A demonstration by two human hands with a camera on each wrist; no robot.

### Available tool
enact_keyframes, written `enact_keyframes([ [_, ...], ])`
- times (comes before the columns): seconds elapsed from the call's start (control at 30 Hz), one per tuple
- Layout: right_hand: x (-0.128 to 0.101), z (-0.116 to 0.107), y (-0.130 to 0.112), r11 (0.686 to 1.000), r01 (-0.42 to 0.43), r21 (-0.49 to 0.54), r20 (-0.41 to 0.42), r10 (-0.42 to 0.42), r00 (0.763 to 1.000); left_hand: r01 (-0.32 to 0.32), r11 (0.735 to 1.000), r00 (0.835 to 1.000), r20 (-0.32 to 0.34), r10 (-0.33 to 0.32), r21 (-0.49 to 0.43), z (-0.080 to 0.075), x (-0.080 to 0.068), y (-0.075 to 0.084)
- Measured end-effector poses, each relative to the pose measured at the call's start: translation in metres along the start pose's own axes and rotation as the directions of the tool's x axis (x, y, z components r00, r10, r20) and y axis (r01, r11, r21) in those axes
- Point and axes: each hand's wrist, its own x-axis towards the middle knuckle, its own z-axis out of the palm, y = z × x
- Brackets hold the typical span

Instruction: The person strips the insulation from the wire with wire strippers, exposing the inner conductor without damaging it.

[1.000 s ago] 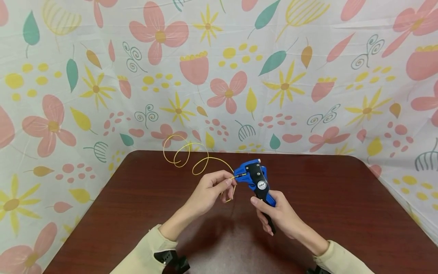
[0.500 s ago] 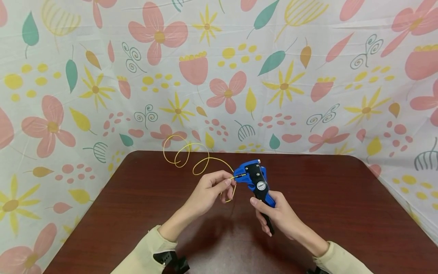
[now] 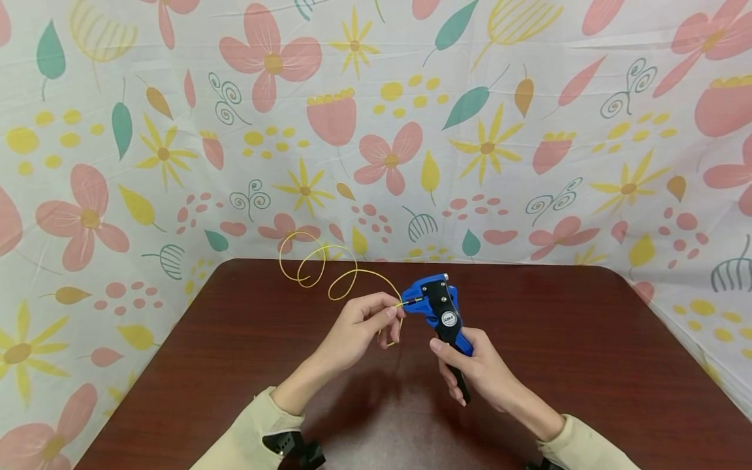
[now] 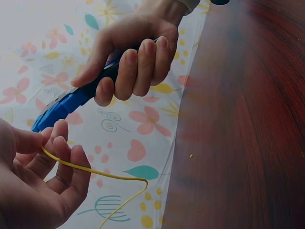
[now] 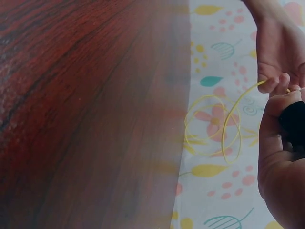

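Above the counter (image 3: 587, 339), fingers of the left hand (image 3: 355, 329) pinch the yellow wire (image 4: 95, 171) right at the wire stripper (image 3: 436, 303) that the right hand (image 3: 478, 369) grips; straight wire and even squeezing should work best.

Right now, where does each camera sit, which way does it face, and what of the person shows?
Head: worn on the head, facing forward and down at the table; left hand, right hand, sleeves show.
Left wrist: worn there, facing the blue tool; both hands show.
Right wrist: worn there, facing table and cloth; both hands show.
Shared: both wrist views show yellow wire.
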Motion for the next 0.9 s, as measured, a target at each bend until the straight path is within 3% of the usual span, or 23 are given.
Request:
enact_keyframes([
  [0.9, -0.0009, 0.0006, -0.002, 1.0, -0.008, 0.0, -0.02, 0.008, 1.0, 0.013, 1.0, 1.0, -0.008, -0.013, 0.006, 0.0003, -0.0015, 0.0009],
])
